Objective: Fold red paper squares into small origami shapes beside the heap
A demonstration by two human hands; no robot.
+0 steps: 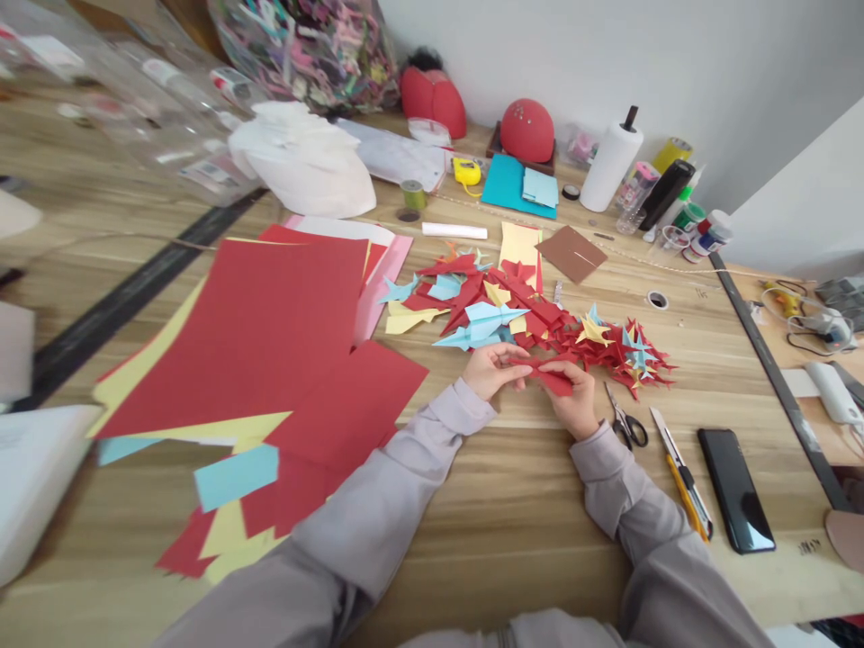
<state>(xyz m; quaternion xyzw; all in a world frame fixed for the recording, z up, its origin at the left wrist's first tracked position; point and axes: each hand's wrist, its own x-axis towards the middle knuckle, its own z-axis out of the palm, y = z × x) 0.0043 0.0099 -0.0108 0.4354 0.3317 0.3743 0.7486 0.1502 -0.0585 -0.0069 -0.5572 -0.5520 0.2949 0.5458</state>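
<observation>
A small folded piece of red paper (554, 382) is held between my two hands, above the middle of the table. My left hand (496, 370) pinches its left end between thumb and fingers. On the other end, my right hand (573, 396) is closed, with part of the paper showing below the fingers. Just beyond my hands lies a pile of folded paper pieces in red, yellow and light blue, with a light blue paper plane (490, 317) on top. Pointed red folded shapes (625, 351) are heaped at the pile's right end.
Large red paper sheets (270, 324) are stacked at left, with a light blue scrap (236, 477) in front. Scissors (627, 425), a yellow utility knife (681, 477) and a black phone (735, 490) lie at right. A tape measure (466, 171) and several bottles stand farther back.
</observation>
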